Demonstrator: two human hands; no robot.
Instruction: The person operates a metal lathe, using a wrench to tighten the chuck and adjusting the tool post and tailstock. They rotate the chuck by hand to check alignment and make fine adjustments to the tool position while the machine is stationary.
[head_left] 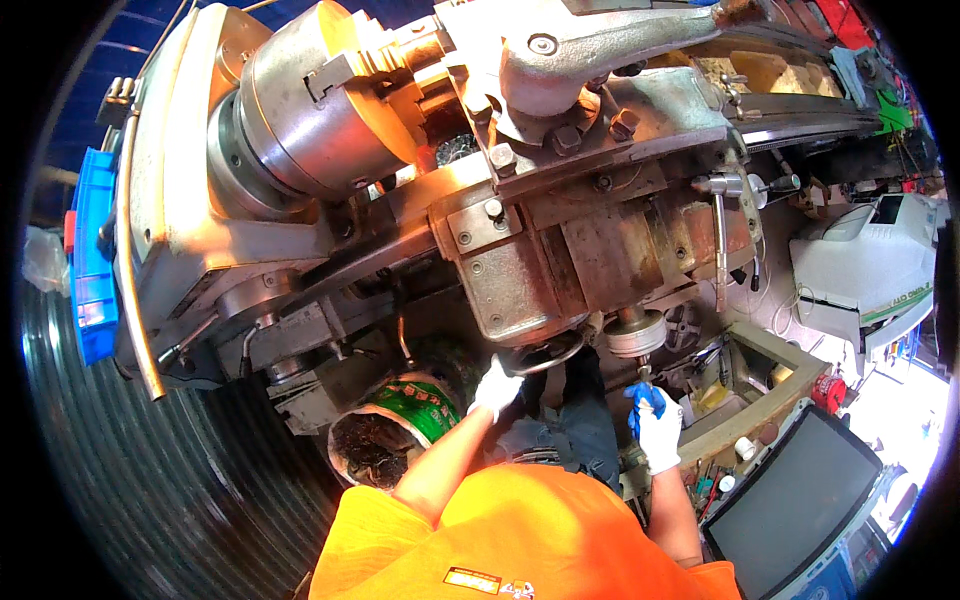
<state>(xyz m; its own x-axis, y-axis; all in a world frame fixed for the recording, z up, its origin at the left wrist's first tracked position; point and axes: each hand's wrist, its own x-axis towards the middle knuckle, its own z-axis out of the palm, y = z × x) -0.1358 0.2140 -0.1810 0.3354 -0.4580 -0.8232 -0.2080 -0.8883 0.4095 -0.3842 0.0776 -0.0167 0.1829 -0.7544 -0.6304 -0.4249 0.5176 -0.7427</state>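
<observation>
Looking down over an orange shirt (520, 540) at a lathe — chuck (320, 110) far left, carriage (560, 250) in the middle, worn and rusty. My left hand (497, 387), white glove, is closed round the rim of the handwheel (545, 352) at the carriage's near face; fingers wrap the thin ring, probably for a steady crank hold. My right hand (655, 428), white glove with blue fingertips, is shut on a small crank handle (642, 380) that hangs just under the graduated dial (635, 333), right of the handwheel. The two hands are near each other, one per control, which fits feeding two axes from one stance. The handwheel sits low on the apron, between my body and the bed, so my arms reach forward and down. A bucket (395, 430) with a green label, full of dark swarf, stands near left, just beside my left forearm — likely placed there to catch chips under the bed. A blue crate (90, 260) sits at the far left edge. To the right, a long lever (720, 250) hangs down off the carriage, a white machine housing (870, 260) is further right, and a dark flat screen (790, 500) lies near right by a cluttered tray (740, 400) of small tools. Whether any workpiece is in the chuck I cannot tell.
</observation>
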